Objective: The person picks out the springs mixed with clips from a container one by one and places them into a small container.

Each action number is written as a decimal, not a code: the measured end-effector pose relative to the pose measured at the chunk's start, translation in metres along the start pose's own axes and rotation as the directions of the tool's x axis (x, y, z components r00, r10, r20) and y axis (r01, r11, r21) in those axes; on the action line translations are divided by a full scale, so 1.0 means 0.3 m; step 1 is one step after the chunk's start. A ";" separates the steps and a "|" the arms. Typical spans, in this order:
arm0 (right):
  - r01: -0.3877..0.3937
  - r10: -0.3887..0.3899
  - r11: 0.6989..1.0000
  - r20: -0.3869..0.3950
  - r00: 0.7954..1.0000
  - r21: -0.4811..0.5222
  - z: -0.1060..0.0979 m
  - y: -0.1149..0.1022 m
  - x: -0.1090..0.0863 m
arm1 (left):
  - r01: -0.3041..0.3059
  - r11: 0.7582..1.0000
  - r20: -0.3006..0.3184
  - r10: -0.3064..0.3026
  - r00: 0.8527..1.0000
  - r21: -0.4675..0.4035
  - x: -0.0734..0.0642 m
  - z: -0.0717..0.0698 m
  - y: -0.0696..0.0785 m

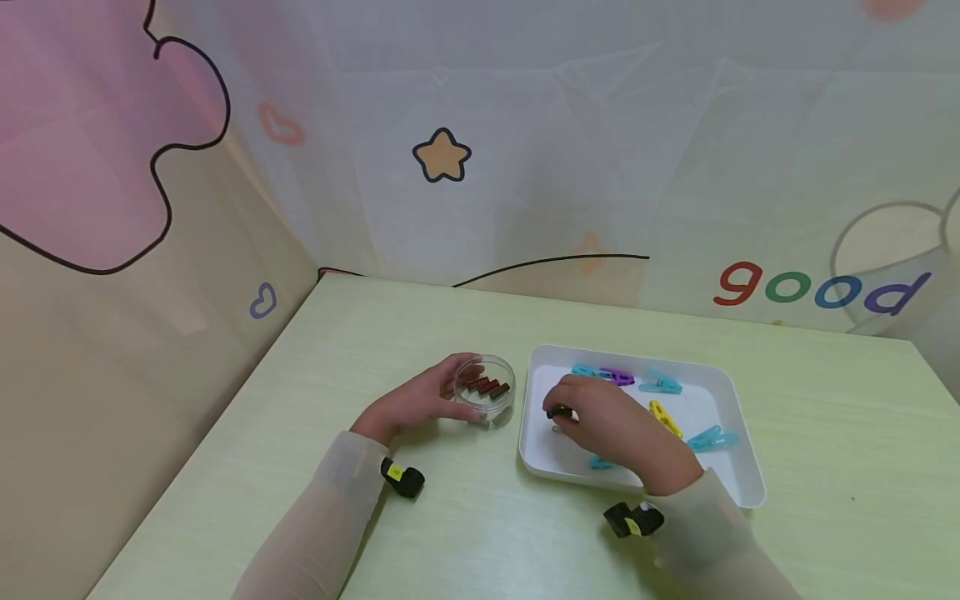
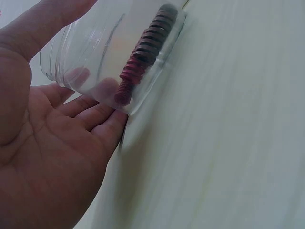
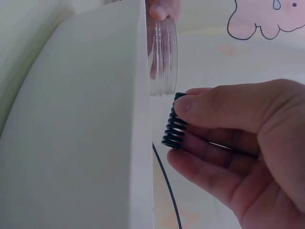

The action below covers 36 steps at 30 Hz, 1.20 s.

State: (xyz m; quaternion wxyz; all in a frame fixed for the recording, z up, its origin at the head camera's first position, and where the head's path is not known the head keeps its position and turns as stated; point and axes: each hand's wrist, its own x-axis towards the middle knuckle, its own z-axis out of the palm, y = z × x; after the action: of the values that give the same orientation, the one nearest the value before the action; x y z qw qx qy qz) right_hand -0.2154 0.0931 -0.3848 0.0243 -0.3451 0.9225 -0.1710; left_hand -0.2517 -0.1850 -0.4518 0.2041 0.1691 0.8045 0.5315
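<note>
A clear round plastic jar stands on the table, gripped by my left hand with the thumb at its near side and the fingers behind. Several coil springs, reddish and dark, lie at the bottom of the jar, which has no lid on its mouth. Over the left part of a white tray, my right hand pinches a dark coil spring between thumb and fingers. In the right wrist view this spring appears close to the tray's side wall, below the jar's outline.
Clothespins lie in the tray: several light blue ones, a purple one and a yellow one. The tray stands right of the jar on the pale table. A printed cloth hangs behind the table.
</note>
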 end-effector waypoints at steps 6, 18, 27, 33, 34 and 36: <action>0.052 -0.053 0.998 -0.067 0.996 -0.019 0.002 -0.002 0.009 | -0.001 1.000 -0.002 0.001 1.000 -0.004 0.000 0.001 0.002; 0.081 -0.090 0.995 -0.160 0.983 -0.060 0.003 -0.029 0.033 | 0.021 0.999 0.030 -0.020 0.999 -0.038 -0.009 0.000 0.030; 0.098 -0.106 0.994 -0.201 0.974 -0.049 0.005 -0.037 0.049 | 0.004 0.998 0.048 -0.001 0.999 -0.061 -0.042 0.000 0.092; 0.081 -0.091 0.995 -0.210 0.973 -0.056 0.008 -0.046 0.059 | 0.003 0.999 0.046 0.000 0.999 -0.054 -0.041 0.000 0.089; 0.082 -0.092 0.995 -0.212 0.973 -0.059 0.010 -0.047 0.062 | 0.004 0.999 0.046 -0.001 0.999 -0.053 -0.041 0.000 0.089; 0.081 -0.092 0.995 -0.218 0.972 -0.063 0.012 -0.050 0.066 | 0.005 0.999 0.048 -0.002 0.999 -0.050 -0.041 0.000 0.089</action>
State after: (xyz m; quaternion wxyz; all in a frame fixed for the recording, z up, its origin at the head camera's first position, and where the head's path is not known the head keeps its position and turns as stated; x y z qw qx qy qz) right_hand -0.2206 0.0687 -0.3816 -0.0948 -0.3644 0.9079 -0.1843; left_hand -0.2396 -0.1811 -0.4253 0.2283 0.1751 0.7861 0.5470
